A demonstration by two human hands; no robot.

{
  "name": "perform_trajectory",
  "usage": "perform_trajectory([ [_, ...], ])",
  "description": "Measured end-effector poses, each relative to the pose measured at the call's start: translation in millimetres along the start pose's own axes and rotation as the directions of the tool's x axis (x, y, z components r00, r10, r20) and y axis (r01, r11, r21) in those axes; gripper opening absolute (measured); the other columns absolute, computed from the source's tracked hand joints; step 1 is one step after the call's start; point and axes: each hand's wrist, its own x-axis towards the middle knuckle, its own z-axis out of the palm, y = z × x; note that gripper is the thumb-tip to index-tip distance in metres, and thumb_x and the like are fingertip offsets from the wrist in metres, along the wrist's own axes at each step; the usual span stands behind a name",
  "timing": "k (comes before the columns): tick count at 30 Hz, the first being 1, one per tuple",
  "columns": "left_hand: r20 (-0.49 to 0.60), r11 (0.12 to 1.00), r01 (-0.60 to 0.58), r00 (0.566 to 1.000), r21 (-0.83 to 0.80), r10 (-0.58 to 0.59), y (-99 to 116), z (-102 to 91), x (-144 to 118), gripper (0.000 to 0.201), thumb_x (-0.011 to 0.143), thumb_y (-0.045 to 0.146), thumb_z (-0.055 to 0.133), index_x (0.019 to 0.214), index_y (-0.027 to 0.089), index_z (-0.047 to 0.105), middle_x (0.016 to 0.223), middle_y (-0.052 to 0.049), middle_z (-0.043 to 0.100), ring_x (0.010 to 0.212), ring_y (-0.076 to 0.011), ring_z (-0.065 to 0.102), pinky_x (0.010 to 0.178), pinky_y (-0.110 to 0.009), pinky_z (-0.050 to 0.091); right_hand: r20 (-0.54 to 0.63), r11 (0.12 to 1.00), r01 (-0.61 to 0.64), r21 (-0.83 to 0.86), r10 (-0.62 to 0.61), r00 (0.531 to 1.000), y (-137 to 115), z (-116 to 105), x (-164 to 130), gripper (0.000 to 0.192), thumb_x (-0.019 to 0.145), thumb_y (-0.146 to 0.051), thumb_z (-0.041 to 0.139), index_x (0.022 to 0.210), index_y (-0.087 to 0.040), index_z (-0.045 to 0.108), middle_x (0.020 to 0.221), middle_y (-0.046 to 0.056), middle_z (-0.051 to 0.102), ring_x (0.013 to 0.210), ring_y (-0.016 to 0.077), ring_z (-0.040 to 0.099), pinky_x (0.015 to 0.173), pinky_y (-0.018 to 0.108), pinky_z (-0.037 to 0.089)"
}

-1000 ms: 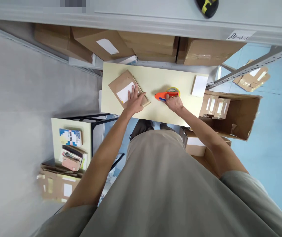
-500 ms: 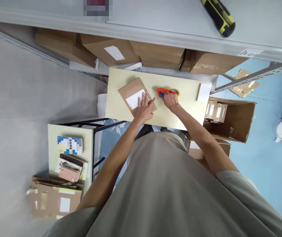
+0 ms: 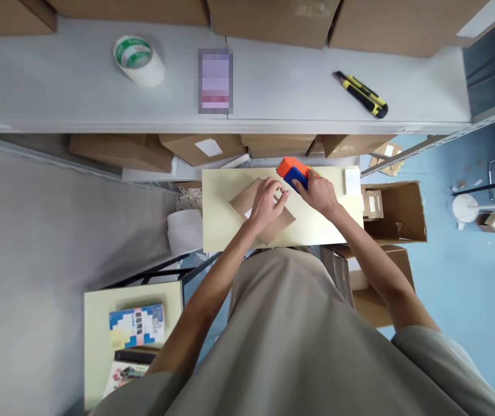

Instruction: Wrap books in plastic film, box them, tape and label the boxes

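Observation:
A tape dispenser (image 3: 294,176), orange and blue, is gripped in my right hand (image 3: 320,192) and raised above the small table (image 3: 334,225). Its front end points left, toward my left hand (image 3: 267,201). That hand hovers over a flat cardboard parcel (image 3: 280,222), fingers curved, with a small gap between thumb and forefinger. I make out nothing between them. The parcel lies at a slant with a white label, mostly covered by the left hand. A small white block-like box (image 3: 352,182) stands at the table's right end.
On the grey shelf (image 3: 273,86) ahead lie a tape roll (image 3: 143,63) and a yellow-black utility knife (image 3: 362,95). Cardboard boxes (image 3: 204,147) fill the shelf beneath. An open carton (image 3: 403,214) stands right of the table. Books (image 3: 137,326) lie on a side table at lower left.
My left hand has lifted from lying flat on the parcel and curled its fingers. My right hand has raised the tape dispenser off the table. The view has tilted up, showing more shelf.

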Motion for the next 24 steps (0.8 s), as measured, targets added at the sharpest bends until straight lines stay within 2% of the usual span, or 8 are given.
perform_trajectory([
  [4,-0.035,0.991,-0.118,0.993,-0.065,0.116,10,-31.5,21,0.016,0.119,0.040,0.053,0.120,0.027,0.063,0.123,-0.012,0.075,0.116,-0.0287,0.070,0.108,-0.047,0.060,-0.029,0.985,0.002,0.171,0.003,1.000,-22,-29,-7,0.053,0.116,-0.056,0.049,0.143,-0.010,0.057,0.113,0.026,0.084,0.104,0.0454,0.081,0.084,0.044,0.059],
  [7,-0.092,0.983,-0.164,0.983,-0.079,0.157,21,-48.4,38,0.022,0.120,0.042,0.053,0.131,0.027,0.065,0.131,-0.014,0.075,0.123,-0.0283,0.072,0.111,-0.047,0.062,-0.082,0.968,0.073,0.239,-0.055,0.995,-34,-51,-3,0.055,0.112,-0.050,0.053,0.149,-0.010,0.053,0.113,0.025,0.084,0.102,0.0464,0.080,0.083,0.047,0.061],
  [10,-0.159,0.977,-0.206,0.968,-0.056,0.195,34,-61.6,62,0.028,0.122,0.044,0.050,0.134,0.027,0.069,0.137,-0.015,0.076,0.135,-0.0288,0.071,0.119,-0.048,0.060,-0.188,0.961,0.194,0.199,-0.156,0.970,-41,-78,18,0.061,0.112,-0.048,0.050,0.157,-0.007,0.049,0.122,0.028,0.081,0.105,0.0475,0.078,0.087,0.052,0.062],
  [13,-0.177,0.979,-0.202,0.964,-0.010,0.197,44,-69.7,92,0.037,0.122,0.041,0.048,0.148,0.027,0.069,0.154,-0.015,0.074,0.150,-0.0294,0.067,0.132,-0.051,0.054,-0.282,0.960,0.273,0.065,-0.245,0.928,-46,-110,58,0.058,0.116,-0.044,0.043,0.160,-0.006,0.048,0.129,0.030,0.079,0.112,0.0471,0.077,0.100,0.057,0.060],
  [16,-0.176,0.985,-0.173,0.969,0.004,0.171,48,-71.3,118,0.046,0.120,0.040,0.049,0.160,0.027,0.066,0.170,-0.013,0.067,0.161,-0.0300,0.062,0.139,-0.053,0.049,-0.327,0.952,0.300,-0.057,-0.302,0.896,-49,-136,102,0.055,0.118,-0.038,0.038,0.160,-0.004,0.051,0.129,0.030,0.079,0.120,0.0459,0.075,0.116,0.062,0.052],
  [18,-0.184,0.993,-0.114,0.977,-0.016,0.109,48,-68.1,125,0.048,0.120,0.039,0.049,0.163,0.028,0.066,0.168,-0.012,0.071,0.158,-0.0304,0.066,0.137,-0.053,0.052,-0.328,0.951,0.290,-0.108,-0.309,0.892,-51,-144,126,0.053,0.117,-0.033,0.040,0.157,-0.002,0.054,0.130,0.032,0.079,0.125,0.0463,0.074,0.120,0.063,0.048],
  [21,-0.153,0.998,0.007,0.988,-0.059,-0.016,43,-55.5,120,0.049,0.119,0.032,0.047,0.163,0.031,0.069,0.152,-0.008,0.082,0.142,-0.0293,0.079,0.127,-0.050,0.063,-0.303,0.952,0.278,-0.126,-0.303,0.903,-51,-142,153,0.056,0.112,-0.024,0.045,0.158,0.005,0.054,0.134,0.037,0.077,0.133,0.0470,0.071,0.123,0.062,0.045],
  [24,-0.072,0.991,0.130,0.989,-0.036,-0.132,31,-35.8,104,0.056,0.113,0.022,0.046,0.162,0.032,0.071,0.153,-0.005,0.081,0.142,-0.0293,0.079,0.127,-0.049,0.063,-0.292,0.949,0.297,-0.105,-0.315,0.903,-52,-136,163,0.067,0.108,-0.019,0.045,0.168,0.012,0.045,0.141,0.041,0.074,0.140,0.0492,0.065,0.126,0.067,0.042],
])
